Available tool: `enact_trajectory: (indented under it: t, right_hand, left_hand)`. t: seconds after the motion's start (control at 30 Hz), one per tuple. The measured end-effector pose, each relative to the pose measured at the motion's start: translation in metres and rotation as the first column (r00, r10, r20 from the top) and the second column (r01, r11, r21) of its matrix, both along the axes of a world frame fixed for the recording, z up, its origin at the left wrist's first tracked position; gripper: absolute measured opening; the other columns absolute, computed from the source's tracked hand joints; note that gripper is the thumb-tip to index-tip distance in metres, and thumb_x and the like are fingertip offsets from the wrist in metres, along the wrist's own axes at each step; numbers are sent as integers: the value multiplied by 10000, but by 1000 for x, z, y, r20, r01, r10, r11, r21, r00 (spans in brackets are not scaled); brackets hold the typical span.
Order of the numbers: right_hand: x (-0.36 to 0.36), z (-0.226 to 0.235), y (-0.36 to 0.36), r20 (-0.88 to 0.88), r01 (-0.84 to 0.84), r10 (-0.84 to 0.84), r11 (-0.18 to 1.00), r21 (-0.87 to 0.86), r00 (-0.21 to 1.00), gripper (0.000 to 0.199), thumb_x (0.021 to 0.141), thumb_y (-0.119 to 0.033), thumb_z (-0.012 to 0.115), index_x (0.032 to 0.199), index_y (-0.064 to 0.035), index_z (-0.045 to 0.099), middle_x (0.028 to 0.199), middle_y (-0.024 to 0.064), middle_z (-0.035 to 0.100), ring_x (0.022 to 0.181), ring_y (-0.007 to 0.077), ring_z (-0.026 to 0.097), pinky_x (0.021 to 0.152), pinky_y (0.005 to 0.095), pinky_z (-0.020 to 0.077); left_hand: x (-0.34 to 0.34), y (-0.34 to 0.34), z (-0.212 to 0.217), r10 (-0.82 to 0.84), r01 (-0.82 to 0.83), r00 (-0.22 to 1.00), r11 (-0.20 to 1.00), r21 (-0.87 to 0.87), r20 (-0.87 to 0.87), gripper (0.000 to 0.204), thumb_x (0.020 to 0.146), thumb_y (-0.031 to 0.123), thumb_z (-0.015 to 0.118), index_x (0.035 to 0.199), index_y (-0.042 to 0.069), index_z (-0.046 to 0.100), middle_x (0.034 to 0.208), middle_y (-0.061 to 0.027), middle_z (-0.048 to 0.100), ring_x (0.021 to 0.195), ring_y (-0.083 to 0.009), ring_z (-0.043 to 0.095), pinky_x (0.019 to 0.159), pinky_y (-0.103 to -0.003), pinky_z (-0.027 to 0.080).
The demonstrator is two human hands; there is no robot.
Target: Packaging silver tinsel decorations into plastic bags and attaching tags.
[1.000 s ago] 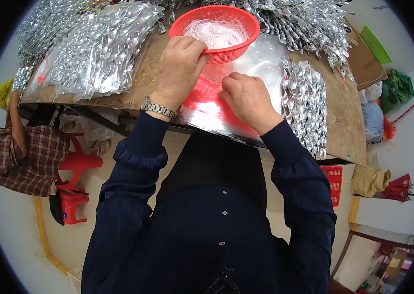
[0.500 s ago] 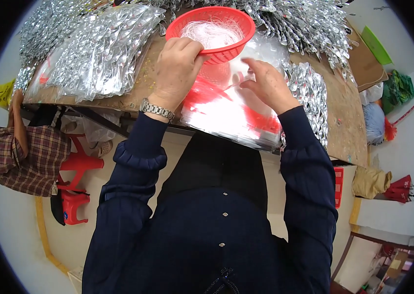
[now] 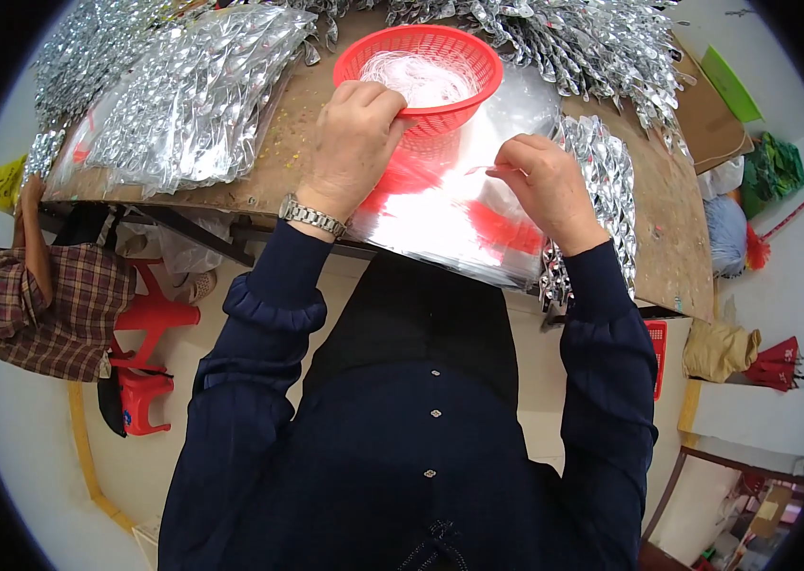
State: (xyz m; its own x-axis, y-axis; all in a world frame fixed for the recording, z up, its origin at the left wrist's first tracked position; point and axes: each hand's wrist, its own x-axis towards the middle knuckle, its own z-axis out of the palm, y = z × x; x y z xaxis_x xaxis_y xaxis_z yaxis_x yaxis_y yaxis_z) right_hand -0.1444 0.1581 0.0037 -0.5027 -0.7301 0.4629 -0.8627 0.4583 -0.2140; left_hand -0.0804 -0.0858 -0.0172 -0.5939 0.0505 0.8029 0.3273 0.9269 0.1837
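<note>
My left hand [image 3: 352, 143], a metal-banded watch at its wrist, has its fingers closed on the near rim of a round red plastic basket [image 3: 440, 120]. Inside the basket lies a loose tangle of thin white string [image 3: 421, 76]. Beneath and in front of it is a stack of clear plastic bags [image 3: 421, 238] with red areas, glaring in the light. Over the right part of the stack, my right hand [image 3: 547, 186] is closed in a pinch. A thin pale strip pokes out at its fingertips, too small to name.
Bagged silver twisted ornaments [image 3: 193, 105] cover the table's left. More silver spirals [image 3: 602, 176] lie right of the bags and along the back. The wooden table [image 3: 664, 228] ends near my waist. At far left sits another person [image 3: 50, 305] beside red stools [image 3: 150, 400].
The basket has shifted slightly nearer and to the right with my left hand. My right hand has moved right and a little nearer, its spread fingers now closed in a pinch.
</note>
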Motion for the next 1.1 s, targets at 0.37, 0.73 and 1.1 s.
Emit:
enact_trajectory:
  t: [0.37, 0.73, 1.1]
  right_hand:
    - [3, -5, -5, -102, -198, 193, 979, -44, 976, 138, 777, 9, 673, 905, -31, 642, 922, 108, 674, 883, 276, 654, 754, 346, 525]
    - [6, 23, 21, 277, -41, 245, 812, -582, 929, 165, 900, 82, 555, 1036, 24, 630, 1004, 124, 685, 1004, 185, 633, 925, 290, 468]
    - [16, 66, 65, 57, -121, 382, 425, -897, 923, 124, 969, -48, 527, 1067, -9, 593, 1069, 155, 670, 1017, 262, 650, 922, 395, 515]
  left_hand:
    - [6, 2, 4, 16, -16, 1000, 1000, -8, 20, 129, 748, 88, 703, 841, 59, 617, 854, -85, 617, 878, -306, 566, 776, -407, 476]
    - [4, 0, 2, 11, -11, 1000, 1000, 3, 24, 125, 747, 78, 694, 847, 66, 620, 859, -84, 611, 879, -306, 561, 773, -413, 473]
    - [6, 16, 2, -122, 124, 992, 990, -69, 27, 101, 756, 101, 684, 832, 71, 625, 891, -55, 625, 902, -278, 583, 766, -393, 484]
